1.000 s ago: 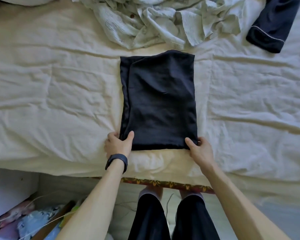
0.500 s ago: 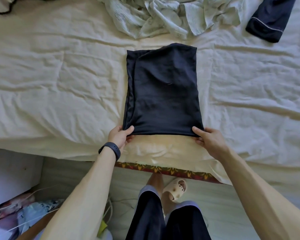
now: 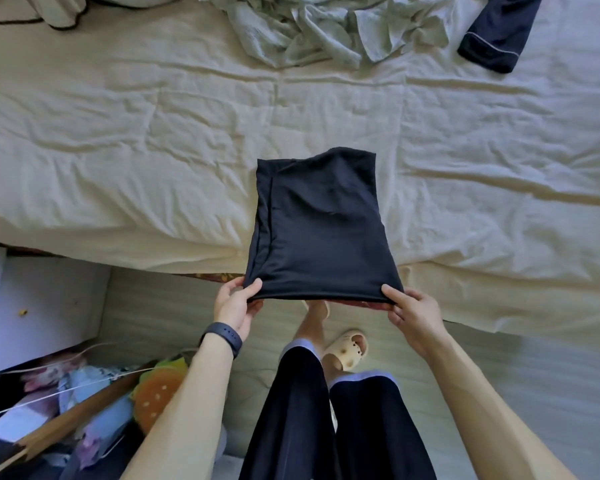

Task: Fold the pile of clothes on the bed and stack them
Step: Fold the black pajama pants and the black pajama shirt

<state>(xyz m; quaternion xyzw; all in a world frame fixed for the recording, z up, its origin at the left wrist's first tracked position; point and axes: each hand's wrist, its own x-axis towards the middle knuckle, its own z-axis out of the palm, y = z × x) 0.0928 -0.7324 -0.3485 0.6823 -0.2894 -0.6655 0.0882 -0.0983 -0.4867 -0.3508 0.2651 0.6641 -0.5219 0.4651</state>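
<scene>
A folded black garment (image 3: 321, 230) hangs over the near edge of the bed (image 3: 118, 168), its far end still resting on the cream sheet. My left hand (image 3: 235, 304) pinches its near left corner and my right hand (image 3: 414, 315) pinches its near right corner, both past the bed's edge. A crumpled pale green garment (image 3: 312, 32) lies at the far middle of the bed. A dark navy sleeve with light piping (image 3: 496, 36) lies at the far right.
A white cabinet (image 3: 32, 306) stands to the left below the bed. Boxes, a burger-shaped plush (image 3: 158, 393) and other clutter fill the floor at lower left. My legs and a cream slipper (image 3: 347, 348) are on the floor beneath my hands.
Both hands have gripped the near corners of the black garment and pulled it toward me, off the bed's edge. I have stepped back from the bed.
</scene>
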